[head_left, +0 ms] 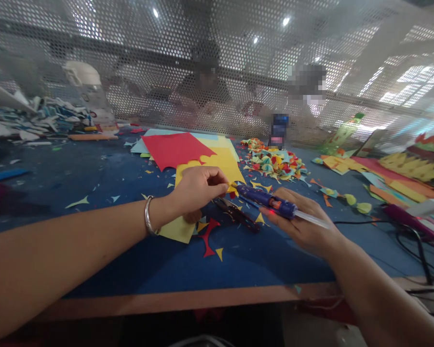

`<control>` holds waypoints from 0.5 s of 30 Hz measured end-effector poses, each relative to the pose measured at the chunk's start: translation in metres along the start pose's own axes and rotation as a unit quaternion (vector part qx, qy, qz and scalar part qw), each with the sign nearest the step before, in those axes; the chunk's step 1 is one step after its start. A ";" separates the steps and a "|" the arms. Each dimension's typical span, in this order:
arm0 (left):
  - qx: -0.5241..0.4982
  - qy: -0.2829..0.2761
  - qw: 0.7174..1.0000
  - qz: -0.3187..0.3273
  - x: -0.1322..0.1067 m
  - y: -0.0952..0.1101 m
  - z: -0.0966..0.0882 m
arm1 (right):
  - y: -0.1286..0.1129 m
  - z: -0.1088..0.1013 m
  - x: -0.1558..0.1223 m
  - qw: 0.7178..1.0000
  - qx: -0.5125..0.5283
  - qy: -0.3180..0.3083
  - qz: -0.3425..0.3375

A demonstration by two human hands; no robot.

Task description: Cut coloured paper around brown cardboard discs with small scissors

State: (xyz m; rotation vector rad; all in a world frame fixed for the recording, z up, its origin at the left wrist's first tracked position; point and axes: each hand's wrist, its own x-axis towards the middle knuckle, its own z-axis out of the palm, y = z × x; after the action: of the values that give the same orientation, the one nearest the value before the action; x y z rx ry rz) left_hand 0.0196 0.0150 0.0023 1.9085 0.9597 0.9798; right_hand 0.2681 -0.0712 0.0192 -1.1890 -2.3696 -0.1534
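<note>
My right hand [304,219] is wrapped round a dark blue hot glue gun [264,198], with a clear glue stick [313,219] jutting from its back and a red light glowing on it. Its nozzle points left, at the fingertips of my left hand [202,188]. Thumb and forefinger there pinch a small yellow paper piece [233,187], partly hidden by the nozzle. Below the gun lie dark-handled scissors [240,217]. Sheets of yellow paper [222,161] and a scallop-edged red sheet [179,148] lie just beyond my left hand.
A heap of small coloured paper pieces [275,161] lies behind the gun. Red and yellow scraps [209,238] are strewn in front. At left stands a clear bottle [94,101]; a green bottle [343,132] is at right. A black cable [415,236] runs across the right side.
</note>
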 end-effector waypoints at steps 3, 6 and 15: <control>-0.003 0.003 1.000 0.004 0.001 -0.002 0.000 | 0.000 -0.001 0.000 1.000 0.008 0.005 0.000; -0.012 -0.001 1.000 0.002 0.002 -0.003 0.000 | -0.001 -0.001 0.001 1.000 0.010 0.004 0.002; -0.013 -0.007 1.000 0.000 0.001 -0.002 0.000 | 0.000 -0.001 0.001 1.000 0.008 0.003 -0.001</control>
State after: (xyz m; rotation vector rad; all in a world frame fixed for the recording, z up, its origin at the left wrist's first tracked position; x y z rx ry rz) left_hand 0.0196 0.0167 0.0011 1.8909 0.9336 0.9725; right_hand 0.2676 -0.0710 0.0207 -1.1768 -2.3618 -0.1380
